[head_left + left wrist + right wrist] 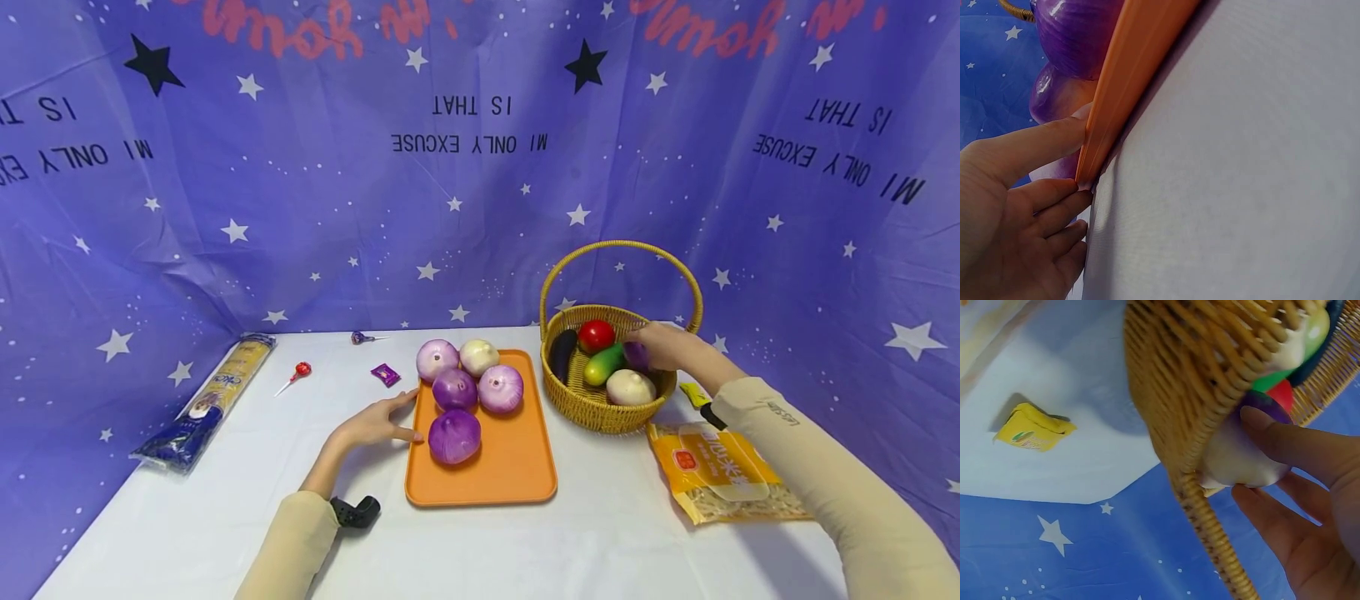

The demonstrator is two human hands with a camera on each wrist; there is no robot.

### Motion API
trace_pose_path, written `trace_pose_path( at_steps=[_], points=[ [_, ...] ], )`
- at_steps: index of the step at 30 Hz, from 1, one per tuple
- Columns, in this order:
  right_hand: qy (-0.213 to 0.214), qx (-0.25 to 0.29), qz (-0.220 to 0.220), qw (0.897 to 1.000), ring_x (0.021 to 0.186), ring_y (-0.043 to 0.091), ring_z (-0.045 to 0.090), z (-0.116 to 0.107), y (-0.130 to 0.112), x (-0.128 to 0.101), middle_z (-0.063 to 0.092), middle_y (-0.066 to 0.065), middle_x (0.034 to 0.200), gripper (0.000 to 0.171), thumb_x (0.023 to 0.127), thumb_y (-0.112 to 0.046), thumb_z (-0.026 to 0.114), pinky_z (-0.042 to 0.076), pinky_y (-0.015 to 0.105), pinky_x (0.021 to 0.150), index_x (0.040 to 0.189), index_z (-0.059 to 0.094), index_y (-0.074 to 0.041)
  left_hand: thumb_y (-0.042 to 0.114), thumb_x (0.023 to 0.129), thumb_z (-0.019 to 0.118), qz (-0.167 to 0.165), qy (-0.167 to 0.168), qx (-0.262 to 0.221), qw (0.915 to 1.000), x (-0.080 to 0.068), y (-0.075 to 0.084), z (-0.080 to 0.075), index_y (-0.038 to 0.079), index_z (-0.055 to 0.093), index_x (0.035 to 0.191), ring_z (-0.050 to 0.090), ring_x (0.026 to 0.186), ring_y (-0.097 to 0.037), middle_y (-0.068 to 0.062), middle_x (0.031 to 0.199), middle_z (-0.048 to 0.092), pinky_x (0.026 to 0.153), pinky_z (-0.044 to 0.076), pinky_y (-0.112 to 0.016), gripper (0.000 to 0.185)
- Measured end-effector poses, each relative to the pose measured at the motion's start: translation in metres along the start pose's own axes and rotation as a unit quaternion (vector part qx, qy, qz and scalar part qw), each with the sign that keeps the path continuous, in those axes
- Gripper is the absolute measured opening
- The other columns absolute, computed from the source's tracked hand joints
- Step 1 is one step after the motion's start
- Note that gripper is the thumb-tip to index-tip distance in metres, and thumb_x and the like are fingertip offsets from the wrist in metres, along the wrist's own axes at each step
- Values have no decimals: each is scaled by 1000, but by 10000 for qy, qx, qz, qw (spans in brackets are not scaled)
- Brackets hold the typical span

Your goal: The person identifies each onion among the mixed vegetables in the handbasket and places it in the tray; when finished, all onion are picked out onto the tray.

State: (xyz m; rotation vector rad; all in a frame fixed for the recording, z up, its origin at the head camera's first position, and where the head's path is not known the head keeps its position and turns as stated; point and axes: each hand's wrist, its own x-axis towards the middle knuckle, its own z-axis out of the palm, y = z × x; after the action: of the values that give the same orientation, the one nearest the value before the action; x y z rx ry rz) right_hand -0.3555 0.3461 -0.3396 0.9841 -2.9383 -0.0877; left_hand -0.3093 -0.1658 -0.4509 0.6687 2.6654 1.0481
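Observation:
Along the left edge of the orange tray (517,475), my left hand (371,423) touches the rim with thumb and fingertips, its fingers fairly straight. Several onions sit in the tray's upper left part: a deep purple onion (454,437) in front, pale purple ones and a whitish onion (478,357) behind. My right hand (663,346) reaches into the wicker basket (600,415) and holds a round purple-and-white vegetable (1244,450) between thumb and fingers. Beside it in the basket lie a green-yellow cucumber (603,365), a tomato (596,335), an eggplant (562,354) and a whitish onion (630,387).
The basket's handle (621,244) arches above it. To its right are a yellow wrapped packet (696,395) and an orange noodle bag (720,475). At left lie a pasta pack (217,392), a red lollipop (302,369), a dark lollipop (358,337) and a purple candy (386,374).

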Motion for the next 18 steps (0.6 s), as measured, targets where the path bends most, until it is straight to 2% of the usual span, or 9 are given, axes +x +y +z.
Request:
trace_pose_path(
  at_steps=[5,10,14,18],
  points=[
    [134,370,149,9991,98,40,63,-9,-3,-4,66,21,112,53,69,17,69,56,49,79,120,64,3,33,79,78,-20,-23,-34,10000,0,-1,0,0,29,150,26,138,-44,-26,150,31,112,21,-57,92],
    [515,637,262,9963,105,43,59,-21,-11,-10,60,25,124,64,66,19,70,54,53,83,127,60,3,33,79,78,8,-33,-19,10000,1,-1,0,0,29,150,26,138,-44,-26,150,31,112,22,-57,93],
    [856,706,151,9937,112,47,55,-30,-23,-15,53,29,131,63,70,15,70,51,55,87,131,57,2,33,79,78,-12,-41,8,10000,1,-2,0,0,29,150,27,138,-44,-26,150,31,112,22,-57,93],
    [1255,996,-48,9871,116,45,53,-35,-39,-18,53,27,133,63,73,11,72,49,55,90,133,55,1,34,79,78,-58,-46,17,10000,1,-2,0,2,29,150,27,138,-44,-26,150,31,112,22,-57,93]
  ],
)
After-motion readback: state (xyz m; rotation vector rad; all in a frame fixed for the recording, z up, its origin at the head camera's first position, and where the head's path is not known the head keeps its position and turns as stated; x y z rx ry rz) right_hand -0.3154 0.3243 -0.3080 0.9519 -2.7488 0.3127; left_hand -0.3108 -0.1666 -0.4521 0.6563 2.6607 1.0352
